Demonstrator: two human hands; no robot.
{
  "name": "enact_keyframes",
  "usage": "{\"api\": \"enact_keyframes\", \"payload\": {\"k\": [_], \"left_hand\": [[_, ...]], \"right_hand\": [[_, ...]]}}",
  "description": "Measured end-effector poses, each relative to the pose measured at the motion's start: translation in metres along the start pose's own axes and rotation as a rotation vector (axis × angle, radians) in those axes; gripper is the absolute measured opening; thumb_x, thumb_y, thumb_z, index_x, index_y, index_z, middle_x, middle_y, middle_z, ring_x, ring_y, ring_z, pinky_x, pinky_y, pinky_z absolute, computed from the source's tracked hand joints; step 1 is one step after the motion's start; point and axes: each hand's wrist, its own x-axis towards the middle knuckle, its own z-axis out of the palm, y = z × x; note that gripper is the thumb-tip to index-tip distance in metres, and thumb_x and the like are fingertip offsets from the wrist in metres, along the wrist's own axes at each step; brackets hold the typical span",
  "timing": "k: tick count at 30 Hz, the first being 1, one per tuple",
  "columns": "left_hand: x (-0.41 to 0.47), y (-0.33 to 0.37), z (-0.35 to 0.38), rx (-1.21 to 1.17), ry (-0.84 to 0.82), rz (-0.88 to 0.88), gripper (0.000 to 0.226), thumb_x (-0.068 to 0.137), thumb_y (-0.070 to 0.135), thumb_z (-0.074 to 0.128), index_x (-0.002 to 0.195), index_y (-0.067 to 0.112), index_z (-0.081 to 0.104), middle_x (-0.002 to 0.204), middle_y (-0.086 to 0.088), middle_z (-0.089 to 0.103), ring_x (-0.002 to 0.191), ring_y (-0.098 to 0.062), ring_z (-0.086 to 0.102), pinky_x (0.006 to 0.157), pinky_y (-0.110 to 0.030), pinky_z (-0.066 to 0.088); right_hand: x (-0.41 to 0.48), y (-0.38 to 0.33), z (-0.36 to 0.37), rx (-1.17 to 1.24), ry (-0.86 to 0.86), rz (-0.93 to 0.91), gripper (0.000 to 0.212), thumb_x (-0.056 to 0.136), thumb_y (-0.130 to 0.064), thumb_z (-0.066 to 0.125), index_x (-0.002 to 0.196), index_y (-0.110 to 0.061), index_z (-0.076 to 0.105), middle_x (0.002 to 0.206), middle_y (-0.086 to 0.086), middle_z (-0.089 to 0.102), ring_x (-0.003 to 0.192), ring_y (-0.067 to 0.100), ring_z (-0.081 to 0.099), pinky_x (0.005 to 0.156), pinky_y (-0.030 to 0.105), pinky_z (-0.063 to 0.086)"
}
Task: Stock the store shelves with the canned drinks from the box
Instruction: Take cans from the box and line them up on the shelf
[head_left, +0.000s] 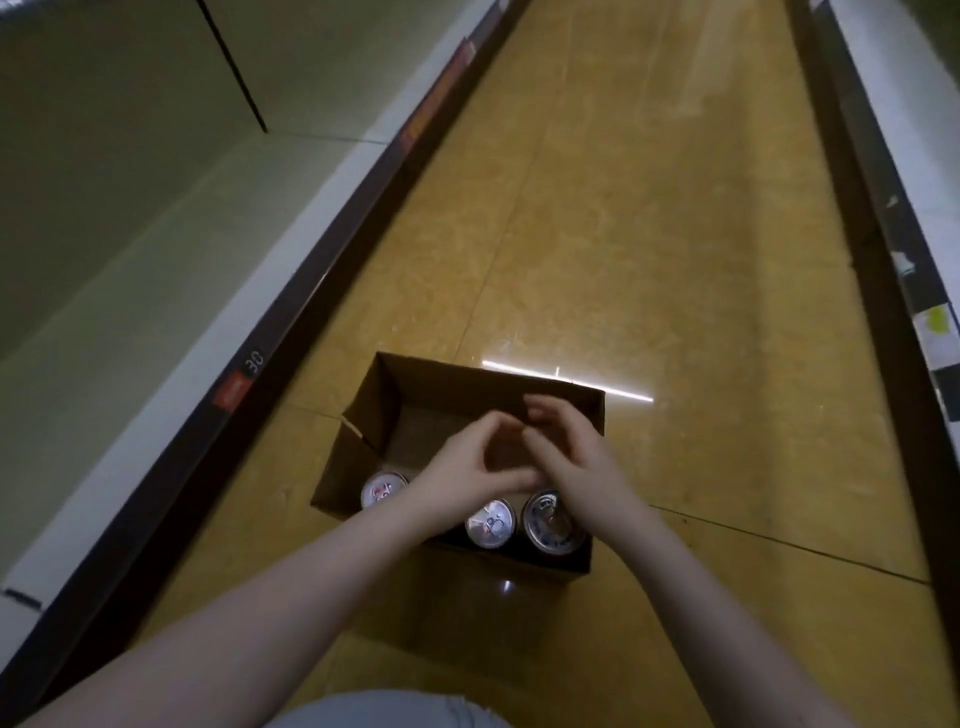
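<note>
The left shelf (130, 208) ran bare along the left side of the aisle, with a dark price strip (234, 395) on its front edge. It looked the likely home for the drinks. Just beside it on the floor (649, 208) sat the open cardboard box (363, 431), set there, it seemed, so that a can could pass from box to shelf in one short reach. The far half of the box showed only bare cardboard. Three cans stood upright along its near edge: the left can (383, 489) in the near-left corner, the middle can (490, 522) against the near wall, and the right can (553, 521) in the near-right corner, close against the middle one.

The left hand (462, 470) hovered over the middle of the box, its fingers loosely curved and its tips meeting the other hand; it gripped nothing. The left can lay just to its left, and the middle can sat under its wrist, nearer the person. The right hand (579, 457) hung beside it with relaxed, slightly bent fingers, also holding no can. The right can lay just below its wrist, toward the near wall. Both hands were above the bare part of the box, so taking a can would probably mean drawing back toward the near edge. The right shelf (924, 249), its labels blurred, lined the aisle's right side.
</note>
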Motion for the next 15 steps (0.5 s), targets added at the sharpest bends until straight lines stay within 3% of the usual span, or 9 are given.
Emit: {"api": "enact_keyframes", "payload": {"k": [4, 6, 9, 11, 15], "left_hand": [[0.003, -0.018, 0.015, 0.419, -0.211, 0.001, 0.071, 0.070, 0.038, 0.079, 0.129, 0.019, 0.046, 0.127, 0.003, 0.051, 0.114, -0.010, 0.049, 0.097, -0.025, 0.043], [0.006, -0.027, 0.024, 0.511, -0.241, -0.001, 0.072, 0.068, 0.037, 0.080, 0.128, 0.019, 0.044, 0.126, 0.000, 0.050, 0.114, -0.015, 0.049, 0.095, -0.030, 0.043], [0.007, -0.036, 0.037, 0.462, -0.232, -0.007, 0.071, 0.064, 0.031, 0.082, 0.124, 0.021, 0.043, 0.121, 0.001, 0.050, 0.108, -0.015, 0.051, 0.092, -0.032, 0.046], [0.006, -0.035, 0.041, 0.380, -0.195, -0.010, 0.069, 0.063, 0.031, 0.083, 0.120, 0.021, 0.045, 0.118, 0.002, 0.051, 0.104, -0.013, 0.052, 0.088, -0.027, 0.047], [0.006, -0.035, 0.038, 0.384, -0.224, 0.027, 0.068, 0.067, 0.033, 0.081, 0.124, 0.022, 0.045, 0.119, 0.002, 0.051, 0.106, -0.012, 0.051, 0.092, -0.030, 0.047]], "right_hand": [[-0.014, 0.030, 0.005, -0.632, -0.076, 0.047, 0.042, 0.094, -0.035, 0.046, 0.135, -0.028, 0.039, 0.134, -0.005, 0.045, 0.122, 0.014, 0.043, 0.104, 0.032, 0.038], [-0.017, 0.039, 0.008, -0.795, -0.101, 0.058, 0.040, 0.095, -0.033, 0.042, 0.134, -0.026, 0.038, 0.134, -0.001, 0.047, 0.123, 0.017, 0.041, 0.108, 0.032, 0.031], [-0.019, 0.041, 0.011, -0.805, -0.085, 0.078, 0.038, 0.098, -0.032, 0.039, 0.134, -0.021, 0.040, 0.133, -0.001, 0.051, 0.125, 0.016, 0.043, 0.117, 0.033, 0.014], [-0.018, 0.039, 0.010, -0.770, -0.065, 0.086, 0.036, 0.097, -0.030, 0.041, 0.132, -0.020, 0.042, 0.132, 0.000, 0.054, 0.126, 0.017, 0.044, 0.118, 0.031, 0.011], [-0.017, 0.037, 0.009, -0.623, -0.030, 0.154, 0.040, 0.093, -0.025, 0.050, 0.132, -0.021, 0.042, 0.130, 0.002, 0.056, 0.131, 0.024, 0.039, 0.114, 0.036, 0.025]]}}
